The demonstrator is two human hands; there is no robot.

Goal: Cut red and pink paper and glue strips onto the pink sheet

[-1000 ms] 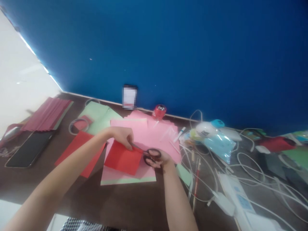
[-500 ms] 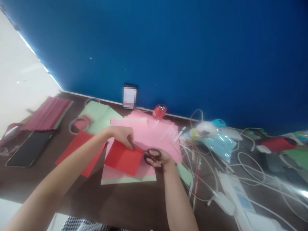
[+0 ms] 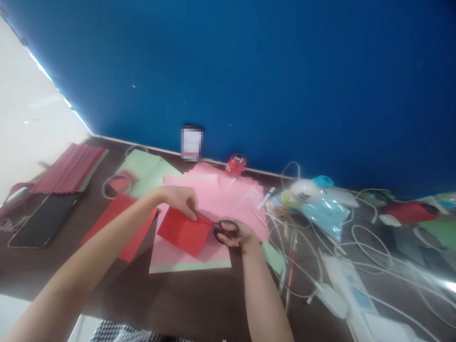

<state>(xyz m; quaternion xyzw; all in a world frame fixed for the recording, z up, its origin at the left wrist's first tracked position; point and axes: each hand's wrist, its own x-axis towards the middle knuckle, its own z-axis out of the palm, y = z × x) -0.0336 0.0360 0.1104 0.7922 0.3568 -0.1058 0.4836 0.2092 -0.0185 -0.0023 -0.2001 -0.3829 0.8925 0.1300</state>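
My left hand (image 3: 181,201) is closed on the upper edge of a square of red paper (image 3: 185,233), pinching it near the top corner. In my right hand (image 3: 241,235) is a pair of scissors (image 3: 226,230) with black handles, my fingers in the loops. The blades run along the paper's top edge towards my left fingertips; blur hides how far apart they are. Under the red square lie sheets of pink paper (image 3: 167,256) with a pale green edge. Another red sheet (image 3: 137,237) lies beneath my left forearm.
At the left are a phone (image 3: 44,221), a stack of folded pink paper (image 3: 67,168) and a roll of tape (image 3: 106,187). A red round object (image 3: 237,165) stands behind the pink sheets. White cables (image 3: 374,268) and a power strip (image 3: 347,285) crowd the right side.
The red square has shifted and tilted slightly in my left hand. The scissors stay at its top edge, their blades at a slightly different angle. My arms have barely moved.
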